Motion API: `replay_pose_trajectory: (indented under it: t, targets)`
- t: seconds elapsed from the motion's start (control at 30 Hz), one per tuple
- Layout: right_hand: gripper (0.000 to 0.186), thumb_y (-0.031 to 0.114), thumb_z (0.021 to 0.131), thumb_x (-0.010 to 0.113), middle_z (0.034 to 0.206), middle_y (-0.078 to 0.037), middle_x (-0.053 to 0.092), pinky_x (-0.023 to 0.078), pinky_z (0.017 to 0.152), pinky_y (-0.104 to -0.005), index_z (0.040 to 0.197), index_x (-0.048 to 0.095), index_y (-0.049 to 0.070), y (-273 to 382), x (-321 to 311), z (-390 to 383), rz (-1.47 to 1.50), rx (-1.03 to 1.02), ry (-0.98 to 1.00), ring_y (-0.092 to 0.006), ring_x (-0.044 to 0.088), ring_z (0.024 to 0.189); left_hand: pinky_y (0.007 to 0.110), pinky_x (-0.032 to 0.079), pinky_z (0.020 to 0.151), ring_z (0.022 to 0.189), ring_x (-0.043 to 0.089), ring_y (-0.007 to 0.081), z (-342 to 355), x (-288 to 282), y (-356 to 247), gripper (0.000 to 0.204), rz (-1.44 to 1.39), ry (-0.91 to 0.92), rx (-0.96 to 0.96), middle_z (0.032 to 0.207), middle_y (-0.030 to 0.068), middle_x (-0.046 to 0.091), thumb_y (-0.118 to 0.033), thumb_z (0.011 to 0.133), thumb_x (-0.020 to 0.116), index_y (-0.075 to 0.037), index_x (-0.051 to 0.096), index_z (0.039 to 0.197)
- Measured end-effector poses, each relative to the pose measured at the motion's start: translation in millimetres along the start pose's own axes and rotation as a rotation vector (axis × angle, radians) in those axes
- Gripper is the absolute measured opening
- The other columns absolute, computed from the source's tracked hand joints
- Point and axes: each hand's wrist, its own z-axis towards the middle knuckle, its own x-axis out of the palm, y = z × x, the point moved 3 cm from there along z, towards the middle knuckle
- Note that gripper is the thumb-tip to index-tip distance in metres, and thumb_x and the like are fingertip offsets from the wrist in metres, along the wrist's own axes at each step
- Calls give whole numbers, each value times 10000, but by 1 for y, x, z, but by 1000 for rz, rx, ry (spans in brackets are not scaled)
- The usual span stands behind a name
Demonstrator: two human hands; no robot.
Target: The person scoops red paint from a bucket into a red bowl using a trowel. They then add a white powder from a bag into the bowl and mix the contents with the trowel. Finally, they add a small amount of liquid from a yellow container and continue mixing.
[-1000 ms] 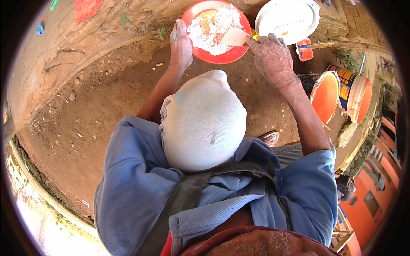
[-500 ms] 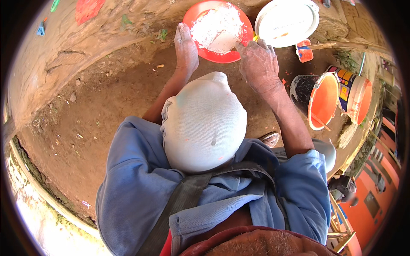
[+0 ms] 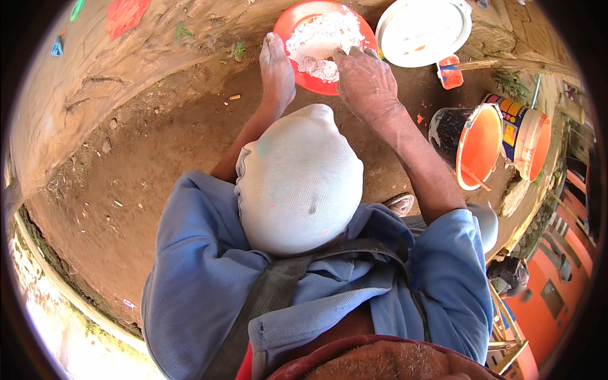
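A red basin [image 3: 289, 22] at the far middle holds a heap of white powdery or crumbly material [image 3: 326, 31]. My left hand [image 3: 277, 71] is at the basin's left rim, with its fingers together against it. Over the right side of the basin, my right hand [image 3: 367, 81] has its fingers curled down into the white material. Whatever it grips is hidden by the fingers. Pale dust coats the fingers of both hands. Between my arms rises a knee in pale grey cloth [image 3: 301, 180].
A round white lid [image 3: 423, 31] lies right of the basin, beside a small red-and-white piece [image 3: 450, 72] and a wooden stick [image 3: 506, 63]. Further right are a black bucket [image 3: 448, 136], orange inside with a stick, and a multicoloured bucket [image 3: 512, 123]. An earth bank [image 3: 82, 88] borders the far left.
My right hand has shifted left, further over the basin, and the white material has been pushed about, leaving a clump near the front rim. My left hand stays at the rim.
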Motion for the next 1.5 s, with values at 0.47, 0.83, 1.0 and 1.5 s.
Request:
replay_pose_trajectory:
  t: [0.47, 0.83, 1.0, 1.5]
  targets:
    - [406, 48, 822, 599, 985, -149, 635, 557, 819, -412, 1227, 635, 62, -16, -12, -42, -56, 21, 55, -308, 641, 971, 291, 473, 868, 931, 546, 129, 2, -5, -17, 392, -64, -38, 77, 1020, 61, 588, -338, 1082, 334, 3, 523, 1115]
    - [420, 35, 836, 575, 994, -148, 644, 555, 834, -404, 1253, 616, 62, -27, -11, -1, -78, -184, -253, -303, 640, 955, 286, 453, 848, 894, 514, 122, -4, -8, -20, 388, -54, -41, 53, 954, 38, 550, -348, 1075, 367, 6, 521, 1116]
    - [398, 53, 835, 586, 1040, -161, 656, 549, 833, -414, 1232, 624, 48, -42, 6, 18, -122, -171, -140, -317, 642, 979, 284, 456, 829, 887, 511, 115, -1, -12, -8, 379, -47, -16, 61, 950, 33, 549, -344, 1076, 370, 0, 526, 1095]
    - [383, 47, 859, 567, 932, -118, 639, 556, 795, -406, 1233, 633, 95, -54, -6, -32, -97, -85, -19, -290, 656, 918, 274, 455, 788, 851, 512, 110, 2, -12, -9, 365, -44, -56, 31, 931, 43, 556, -304, 1078, 352, 10, 536, 1080]
